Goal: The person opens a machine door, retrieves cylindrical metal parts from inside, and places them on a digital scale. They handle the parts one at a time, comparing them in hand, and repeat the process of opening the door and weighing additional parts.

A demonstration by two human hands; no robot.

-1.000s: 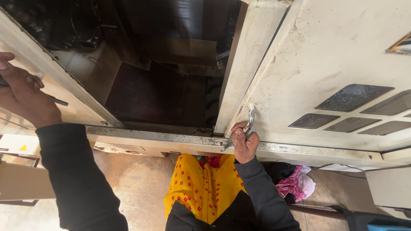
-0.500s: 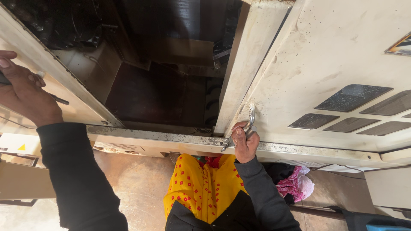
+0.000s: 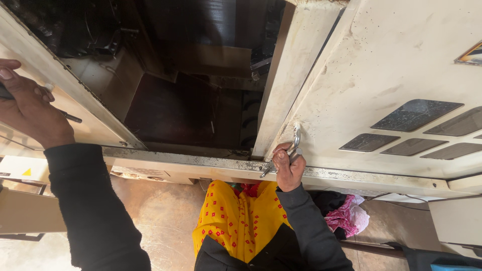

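Right hand (image 3: pixel 287 168) fisted round small silver metal spanner (image 3: pixel 295 140) — fingers fully closed on its handle, head pressed against dirty cream metal door panel (image 3: pixel 391 65) near lower edge, beside grimy bottom frame rail (image 3: pixel 201 161); left hand (image 3: pixel 25 108) curled round thin dark rod-like tool (image 3: pixel 70 117), resting on cream left-hand panel (image 3: pixel 60 80); dark open cabinet interior (image 3: pixel 181 110) between hands — yellow red-dotted garment (image 3: pixel 236 216) below.

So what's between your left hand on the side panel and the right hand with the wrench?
In the head view, the dark open cabinet interior and the cream upright post lie between the left hand and the right hand gripping the wrench.
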